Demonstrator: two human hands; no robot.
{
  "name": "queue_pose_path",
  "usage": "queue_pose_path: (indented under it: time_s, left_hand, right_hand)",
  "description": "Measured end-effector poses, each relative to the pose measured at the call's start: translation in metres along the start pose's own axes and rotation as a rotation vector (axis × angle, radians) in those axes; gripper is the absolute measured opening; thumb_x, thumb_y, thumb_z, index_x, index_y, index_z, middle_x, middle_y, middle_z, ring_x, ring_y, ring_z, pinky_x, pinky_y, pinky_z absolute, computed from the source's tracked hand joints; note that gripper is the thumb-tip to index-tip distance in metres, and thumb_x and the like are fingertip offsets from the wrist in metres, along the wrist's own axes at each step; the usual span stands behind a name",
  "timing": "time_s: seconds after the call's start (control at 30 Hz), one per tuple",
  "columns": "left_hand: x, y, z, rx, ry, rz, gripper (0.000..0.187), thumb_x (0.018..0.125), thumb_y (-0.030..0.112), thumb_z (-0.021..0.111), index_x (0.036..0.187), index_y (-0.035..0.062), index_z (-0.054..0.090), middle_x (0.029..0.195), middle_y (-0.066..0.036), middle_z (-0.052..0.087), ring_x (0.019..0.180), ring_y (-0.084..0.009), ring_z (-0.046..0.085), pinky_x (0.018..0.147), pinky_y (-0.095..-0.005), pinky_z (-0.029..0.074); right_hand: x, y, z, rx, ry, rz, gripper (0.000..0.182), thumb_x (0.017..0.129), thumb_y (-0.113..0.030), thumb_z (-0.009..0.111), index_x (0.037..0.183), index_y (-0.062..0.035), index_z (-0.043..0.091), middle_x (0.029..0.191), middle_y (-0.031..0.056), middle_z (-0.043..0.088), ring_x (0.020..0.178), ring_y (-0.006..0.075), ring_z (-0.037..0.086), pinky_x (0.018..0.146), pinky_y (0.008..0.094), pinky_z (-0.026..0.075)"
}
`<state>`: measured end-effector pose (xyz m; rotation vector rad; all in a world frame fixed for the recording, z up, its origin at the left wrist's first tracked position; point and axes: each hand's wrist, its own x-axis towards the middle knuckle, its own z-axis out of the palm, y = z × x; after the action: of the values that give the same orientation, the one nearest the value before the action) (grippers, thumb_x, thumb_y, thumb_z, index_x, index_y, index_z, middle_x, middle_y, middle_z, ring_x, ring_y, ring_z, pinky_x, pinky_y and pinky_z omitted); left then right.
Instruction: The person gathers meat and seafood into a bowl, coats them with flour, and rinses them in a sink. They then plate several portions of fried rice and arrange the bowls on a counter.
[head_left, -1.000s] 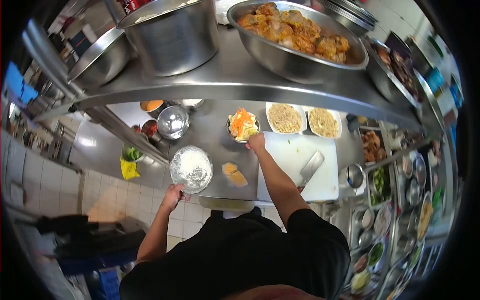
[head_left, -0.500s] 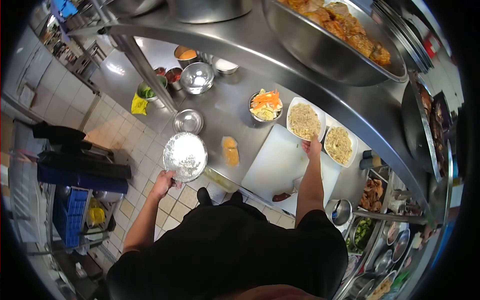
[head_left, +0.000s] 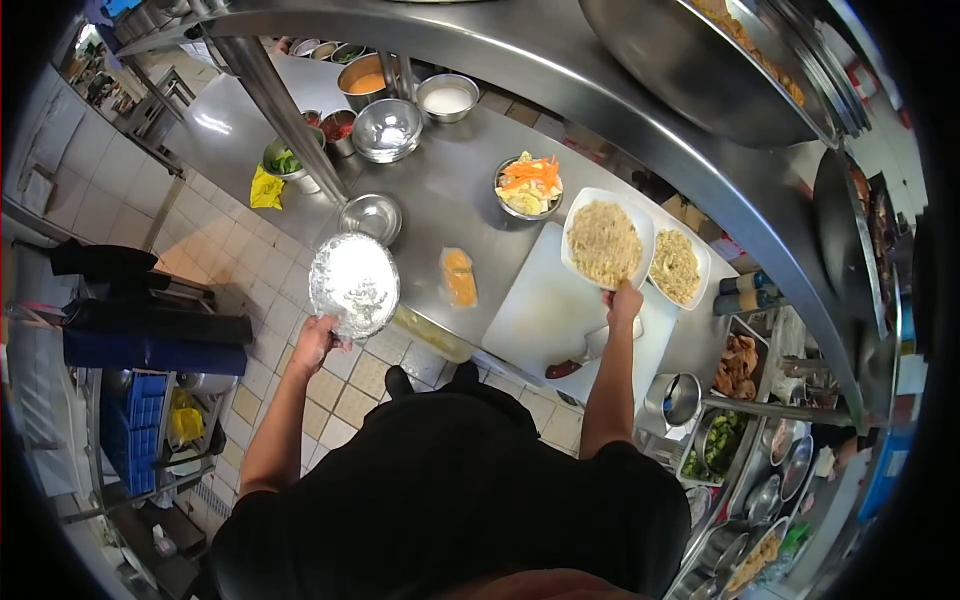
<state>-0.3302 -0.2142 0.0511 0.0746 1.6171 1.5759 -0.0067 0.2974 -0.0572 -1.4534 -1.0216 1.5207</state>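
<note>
My left hand [head_left: 313, 343] grips the near edge of a round dish covered in shiny foil [head_left: 353, 285], beside the counter's left edge. My right hand [head_left: 624, 303] pinches the near corner of a white square plate [head_left: 641, 213] bearing fried rice [head_left: 603, 243]. That plate appears raised over the far end of a white cutting board [head_left: 530, 300] and partly covers a second white plate [head_left: 706, 262] of fried rice. On the board, below my right hand, lies a knife with a brown handle [head_left: 563, 369].
A metal bowl [head_left: 503, 203] of carrot strips and sliced vegetables stands left of the plates. A wrapped orange food block [head_left: 459, 277] lies mid-counter, near an upturned metal bowl [head_left: 388, 130]. A steel shelf [head_left: 480, 45] with large pans overhangs the counter. Food pans [head_left: 722, 440] stand right.
The plate in my right hand looks larger and closer, and now overlaps the second plate. My left hand still holds the foil-covered dish, slightly farther left. The whole view has shifted a little.
</note>
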Motion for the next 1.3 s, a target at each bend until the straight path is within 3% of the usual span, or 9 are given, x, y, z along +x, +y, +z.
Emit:
queue_pose_path:
  time_s: [0.33, 0.37, 0.47, 0.53, 0.6, 0.67, 0.77, 0.83, 1.3]
  left_hand:
    - [0.035, 0.012, -0.011, 0.059, -0.081, 0.014, 0.030, 0.091, 0.023, 0.055, 0.097, -0.0058, 0.061, 0.077, -0.013, 0.066, 0.057, -0.0212, 0.060, 0.054, -0.0335, 0.050]
    - [0.036, 0.015, -0.009, 0.059, -0.101, 0.010, 0.029, 0.091, 0.022, 0.056, 0.097, -0.0062, 0.060, 0.077, -0.014, 0.066, 0.057, -0.0215, 0.061, 0.054, -0.0338, 0.051]
    - [0.035, 0.018, -0.005, 0.034, -0.056, 0.008, 0.029, 0.091, 0.022, 0.055, 0.097, -0.0064, 0.061, 0.078, -0.013, 0.066, 0.057, -0.0211, 0.061, 0.055, -0.0331, 0.051]
    - [0.033, 0.015, -0.006, -0.006, -0.053, 0.021, 0.029, 0.091, 0.021, 0.055, 0.097, -0.0066, 0.061, 0.079, -0.013, 0.066, 0.058, -0.0209, 0.061, 0.055, -0.0328, 0.051]
    - [0.030, 0.012, -0.003, -0.012, -0.053, 0.024, 0.029, 0.092, 0.022, 0.054, 0.097, -0.0062, 0.061, 0.078, -0.013, 0.066, 0.058, -0.0210, 0.061, 0.055, -0.0329, 0.050]
    - [0.028, 0.009, 0.002, 0.012, -0.049, 0.029, 0.030, 0.093, 0.022, 0.052, 0.097, -0.0054, 0.062, 0.077, -0.013, 0.066, 0.057, -0.0213, 0.060, 0.055, -0.0335, 0.049]
    - [0.023, 0.001, 0.004, 0.035, -0.032, 0.041, 0.030, 0.093, 0.022, 0.052, 0.098, -0.0058, 0.061, 0.078, -0.014, 0.066, 0.058, -0.0216, 0.061, 0.055, -0.0334, 0.049]
    - [0.009, 0.002, 0.009, -0.004, -0.036, 0.063, 0.030, 0.092, 0.022, 0.053, 0.098, -0.0060, 0.062, 0.080, -0.013, 0.067, 0.061, -0.0203, 0.062, 0.057, -0.0328, 0.050]
    - [-0.020, -0.021, 0.011, -0.085, 0.101, 0.080, 0.026, 0.091, 0.018, 0.053, 0.099, -0.0053, 0.061, 0.082, -0.012, 0.067, 0.060, -0.0212, 0.061, 0.056, -0.0337, 0.049]
  right_hand:
    - [-0.129, 0.028, -0.040, -0.150, -0.149, 0.254, 0.032, 0.096, -0.030, 0.054, 0.081, -0.0013, 0.060, 0.059, 0.0091, 0.058, 0.043, 0.0182, 0.055, 0.037, 0.0309, 0.044]
    - [-0.127, 0.015, -0.049, -0.365, -0.208, 0.327, 0.038, 0.098, -0.035, 0.051, 0.089, -0.0004, 0.063, 0.065, 0.0154, 0.063, 0.052, 0.0286, 0.062, 0.049, 0.0390, 0.051]
    - [-0.092, -0.018, -0.059, -1.383, 0.022, -0.181, 0.039, 0.098, -0.034, 0.049, 0.099, 0.0016, 0.064, 0.077, 0.0228, 0.068, 0.071, 0.0389, 0.067, 0.068, 0.0447, 0.054]
    - [-0.105, -0.085, 0.001, -0.995, 0.181, -0.429, 0.036, 0.097, -0.029, 0.050, 0.104, 0.0031, 0.064, 0.091, 0.0258, 0.068, 0.090, 0.0427, 0.064, 0.082, 0.0452, 0.050]
    - [-0.008, -0.043, 0.052, -0.553, -0.060, -0.695, 0.029, 0.091, -0.021, 0.055, 0.105, 0.0023, 0.063, 0.093, 0.0230, 0.068, 0.090, 0.0372, 0.066, 0.081, 0.0415, 0.050]
    - [0.031, -0.046, 0.126, -0.866, -0.237, -0.688, 0.030, 0.089, -0.016, 0.054, 0.113, -0.0005, 0.060, 0.094, 0.0210, 0.068, 0.075, 0.0322, 0.067, 0.076, 0.0394, 0.053]
    - [0.059, -0.025, 0.202, -0.377, -0.403, 0.094, 0.029, 0.088, -0.014, 0.052, 0.112, -0.0009, 0.060, 0.089, 0.0171, 0.067, 0.068, 0.0282, 0.066, 0.058, 0.0390, 0.054]
    - [0.054, -0.028, 0.225, -0.385, -0.512, 0.306, 0.032, 0.089, -0.013, 0.047, 0.117, -0.0013, 0.056, 0.088, 0.0164, 0.066, 0.070, 0.0292, 0.066, 0.053, 0.0385, 0.054]
    - [0.143, -0.006, 0.162, -0.395, -0.206, 0.106, 0.023, 0.084, -0.006, 0.048, 0.098, 0.0083, 0.060, 0.084, 0.0228, 0.063, 0.063, 0.0317, 0.065, 0.044, 0.0389, 0.053]
